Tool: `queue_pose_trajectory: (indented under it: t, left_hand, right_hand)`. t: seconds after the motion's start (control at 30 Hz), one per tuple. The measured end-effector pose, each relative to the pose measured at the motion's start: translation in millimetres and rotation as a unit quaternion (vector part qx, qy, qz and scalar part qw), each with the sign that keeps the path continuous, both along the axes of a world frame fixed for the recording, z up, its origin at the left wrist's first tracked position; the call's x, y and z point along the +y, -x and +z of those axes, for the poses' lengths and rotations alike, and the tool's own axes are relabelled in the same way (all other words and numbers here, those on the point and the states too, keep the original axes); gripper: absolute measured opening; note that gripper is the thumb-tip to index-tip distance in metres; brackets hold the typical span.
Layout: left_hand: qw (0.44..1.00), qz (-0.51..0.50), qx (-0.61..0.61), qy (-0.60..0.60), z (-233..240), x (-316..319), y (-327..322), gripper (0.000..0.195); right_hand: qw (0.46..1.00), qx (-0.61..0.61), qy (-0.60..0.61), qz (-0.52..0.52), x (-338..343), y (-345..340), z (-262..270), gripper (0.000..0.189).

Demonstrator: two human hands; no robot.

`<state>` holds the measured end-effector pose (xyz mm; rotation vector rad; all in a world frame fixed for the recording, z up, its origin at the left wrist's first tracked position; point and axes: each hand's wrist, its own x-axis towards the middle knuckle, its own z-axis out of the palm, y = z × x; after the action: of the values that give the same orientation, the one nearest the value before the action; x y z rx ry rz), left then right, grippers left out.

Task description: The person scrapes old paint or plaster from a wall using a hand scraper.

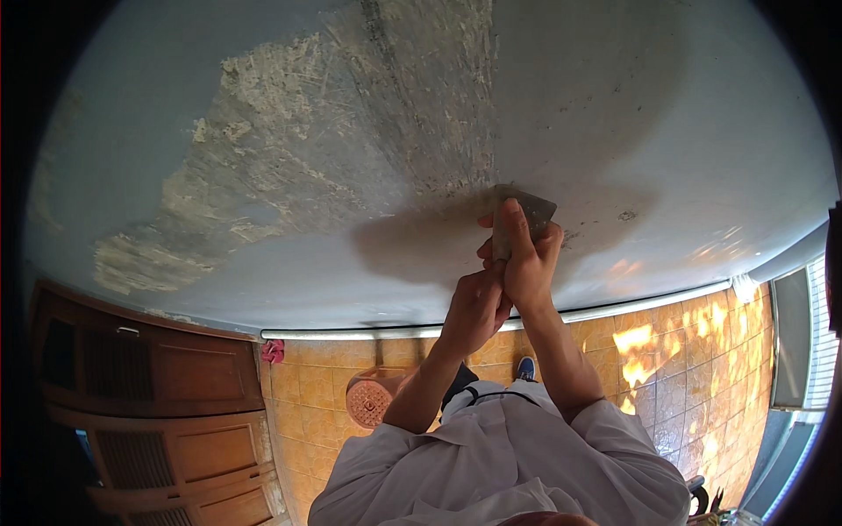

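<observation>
Both my hands are raised against a grey-blue painted wall (421, 263). In my right hand (531, 263) is a flat metal scraper blade (526, 212), its thumb pressed on the near face and its upper edge close to the wall. My left hand (477, 306) is closed just below, around the lower end of the same tool; the handle is mostly hidden by the fingers. Up and to the left of the blade spreads a rough patch of bared plaster (316, 131), with a straight right edge. Small dark marks (628, 215) dot the paint to the right.
Below lies an orange tiled floor (316, 407) with a round orange plastic stool (370, 402). Brown wooden louvred doors (204, 375) stand at the left, near a crumpled pink cloth (272, 351). A white pipe (348, 333) runs along the wall's lower part. A window (816, 335) is at the right.
</observation>
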<state>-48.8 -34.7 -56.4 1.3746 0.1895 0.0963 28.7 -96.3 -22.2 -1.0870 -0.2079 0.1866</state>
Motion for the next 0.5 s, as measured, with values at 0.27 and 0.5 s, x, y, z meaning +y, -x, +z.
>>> queue_pose_trajectory:
  t: [0.27,0.5]
  left_hand:
    - [1.000,0.008,0.007,-0.023,1.8,4.8,-4.3,0.048]
    - [0.999,-0.011,-0.026,-0.041,-2.2,8.5,-0.8,0.047]
  right_hand:
    - [1.000,-0.005,-0.016,0.006,2.9,-2.9,-2.7,0.038]
    - [0.999,-0.039,0.013,-0.009,2.2,0.0,-3.0,0.040]
